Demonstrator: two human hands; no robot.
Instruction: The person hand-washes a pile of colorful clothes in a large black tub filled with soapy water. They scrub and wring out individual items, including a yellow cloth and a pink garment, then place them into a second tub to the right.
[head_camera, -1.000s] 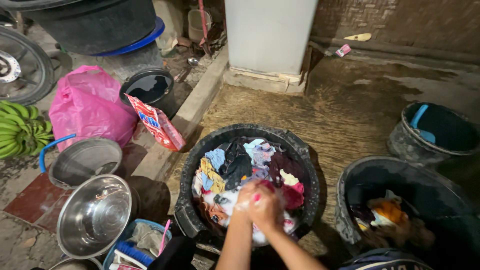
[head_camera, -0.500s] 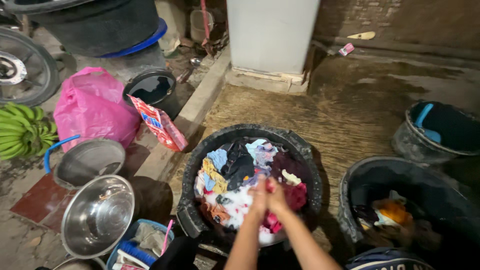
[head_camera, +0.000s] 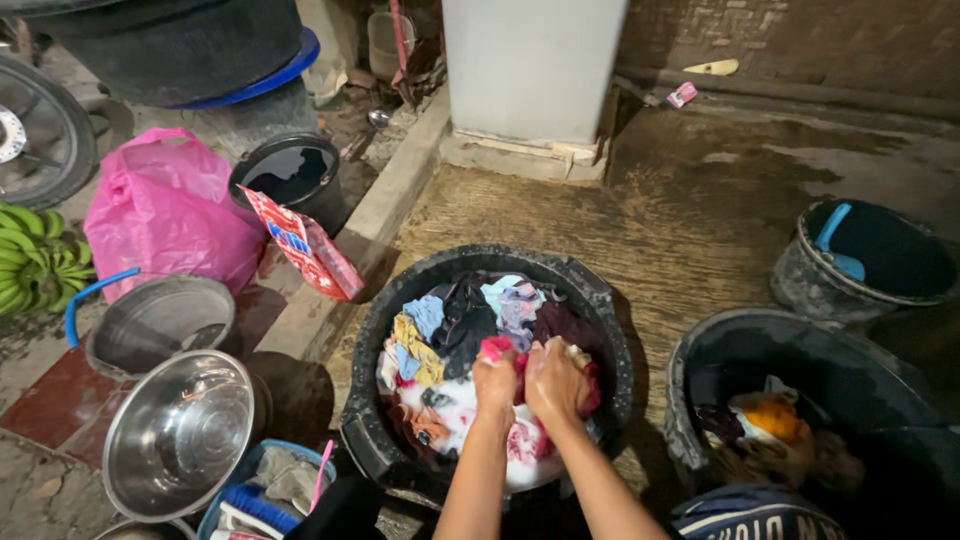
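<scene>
Black rubber, that's the big round tub right in the middle, and it's packed with wet laundry in blue, yellow, white and dark cloth. Both hands are down in it, side by side. Left hand is clenched around a bright pink garment, right hand closed on the same bunch of cloth just beside it, knuckles up, the two touching.

Off to the right, a second black tub holds a smaller heap, something orange on top of darker pieces. Beyond it, a third dark bucket with a blue scoop leaning inside.

On the left, two shiny steel bowls: one tilted toward us, one behind it with a blue handle. A small black pail stands near a red detergent packet propped against the kerb. Pink plastic bag beside that, green bananas at the edge. Bottom left, a blue basin with a brush and rags.
</scene>
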